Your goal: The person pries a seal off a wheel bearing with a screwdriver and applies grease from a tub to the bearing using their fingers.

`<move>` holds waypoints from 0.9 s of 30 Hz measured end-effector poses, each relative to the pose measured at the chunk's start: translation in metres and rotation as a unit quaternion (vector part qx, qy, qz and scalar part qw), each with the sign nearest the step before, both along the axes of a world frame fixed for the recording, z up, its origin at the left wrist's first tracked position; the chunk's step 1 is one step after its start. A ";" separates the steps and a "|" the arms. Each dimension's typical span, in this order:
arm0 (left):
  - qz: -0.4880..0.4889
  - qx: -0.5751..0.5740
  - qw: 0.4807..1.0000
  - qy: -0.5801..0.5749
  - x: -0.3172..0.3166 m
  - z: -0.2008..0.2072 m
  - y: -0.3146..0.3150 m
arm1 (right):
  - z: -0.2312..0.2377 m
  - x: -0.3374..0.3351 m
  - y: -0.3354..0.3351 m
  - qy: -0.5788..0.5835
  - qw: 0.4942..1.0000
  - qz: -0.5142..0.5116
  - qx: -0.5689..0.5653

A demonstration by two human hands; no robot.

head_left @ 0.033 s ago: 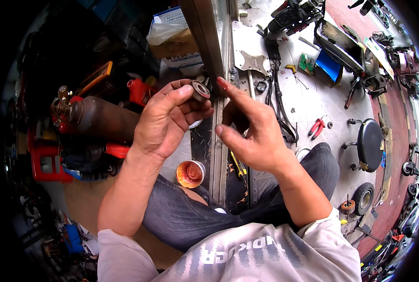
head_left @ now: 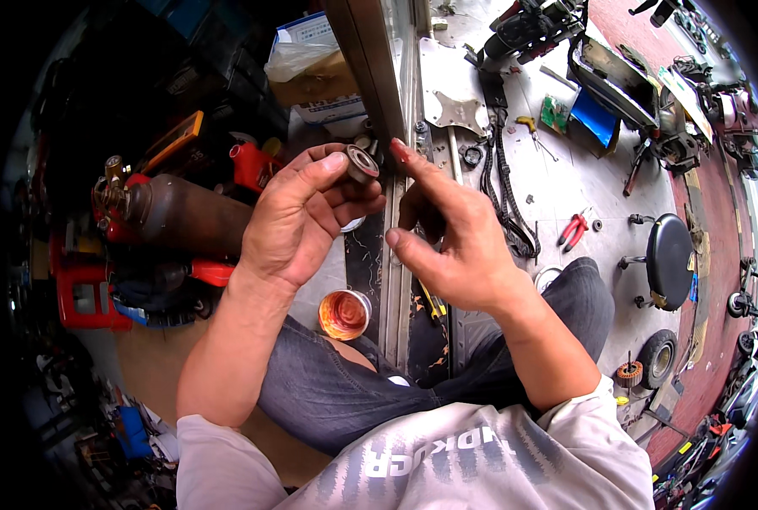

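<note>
A small ring-shaped ball bearing (head_left: 362,163) is pinched between the thumb and index finger of my left hand (head_left: 292,212). Reddish grease shows on the bearing's face. Just right of it, my right hand (head_left: 459,234) is apart from the bearing, its index finger pointing up and its thumb held away. That index fingertip carries a smear of red grease, and the hand is empty. Below my hands, by my left leg, stands an open tub (head_left: 345,314) with orange-red grease inside.
A metal door frame (head_left: 393,255) runs between my knees. To the left lie a rusty gas cylinder (head_left: 192,217) and a red plastic stool (head_left: 85,293). On the right are red-handled pliers (head_left: 573,231), a black chain-like strip (head_left: 506,195), a round black stool (head_left: 669,262) and a small tyre (head_left: 658,359).
</note>
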State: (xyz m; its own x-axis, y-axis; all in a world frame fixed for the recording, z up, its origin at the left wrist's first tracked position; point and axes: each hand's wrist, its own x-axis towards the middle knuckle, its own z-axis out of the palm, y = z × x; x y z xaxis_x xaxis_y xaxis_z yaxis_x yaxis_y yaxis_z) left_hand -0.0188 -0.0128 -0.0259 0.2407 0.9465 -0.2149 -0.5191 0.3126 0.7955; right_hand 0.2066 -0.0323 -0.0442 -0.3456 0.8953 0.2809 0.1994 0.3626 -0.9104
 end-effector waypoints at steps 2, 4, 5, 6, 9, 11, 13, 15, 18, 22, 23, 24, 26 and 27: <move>-0.007 0.002 1.000 -0.005 -0.001 -0.001 0.001 | -0.006 -0.002 0.000 -0.003 0.999 -0.008 0.036; -0.016 -0.003 1.000 -0.005 -0.004 -0.004 0.002 | -0.010 -0.003 0.000 -0.003 0.999 -0.003 0.038; -0.020 -0.006 1.000 -0.005 -0.004 -0.004 0.003 | -0.010 -0.004 0.000 -0.003 0.999 -0.001 0.039; -0.019 -0.014 1.000 -0.014 -0.005 -0.004 0.003 | -0.008 -0.004 0.000 -0.004 1.000 0.004 0.027; -0.017 -0.034 0.999 -0.027 -0.004 0.000 0.003 | -0.003 -0.003 -0.002 0.028 0.999 0.019 -0.018; -0.018 -0.041 0.999 -0.020 -0.004 0.001 0.004 | -0.006 -0.003 -0.002 0.093 0.993 0.028 -0.061; -0.023 -0.052 0.998 -0.021 -0.005 0.001 0.003 | -0.003 -0.002 -0.001 0.098 0.991 0.033 -0.090; -0.024 -0.060 0.998 -0.019 -0.005 0.001 0.003 | -0.003 -0.001 0.000 0.099 0.990 0.033 -0.094; -0.021 -0.065 0.998 -0.010 -0.003 0.000 0.003 | -0.006 -0.003 0.001 0.102 0.992 0.032 -0.067; -0.020 -0.064 0.998 -0.001 -0.003 0.000 0.003 | -0.012 -0.004 0.001 0.125 0.988 0.036 -0.078; -0.019 -0.065 0.998 0.001 -0.002 -0.001 0.003 | -0.012 -0.004 0.001 0.133 0.987 0.033 -0.089; -0.020 -0.063 0.998 0.005 -0.002 -0.001 0.003 | -0.012 -0.004 0.001 0.122 0.988 0.029 -0.086; -0.023 -0.061 0.998 0.013 -0.003 -0.003 0.003 | -0.012 -0.004 0.002 0.100 0.992 0.021 -0.079; -0.023 -0.060 0.998 0.014 -0.003 -0.003 0.004 | -0.012 -0.004 0.002 0.090 0.994 0.015 -0.068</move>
State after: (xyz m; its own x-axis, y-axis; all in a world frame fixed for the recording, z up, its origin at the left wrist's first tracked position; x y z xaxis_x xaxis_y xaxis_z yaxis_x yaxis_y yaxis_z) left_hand -0.0214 -0.0093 -0.0292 0.2752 0.9020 -0.3327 -0.4794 0.4287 0.7657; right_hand 0.2025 -0.0299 -0.0562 -0.3284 0.9189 0.2185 0.0195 0.2379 -0.9711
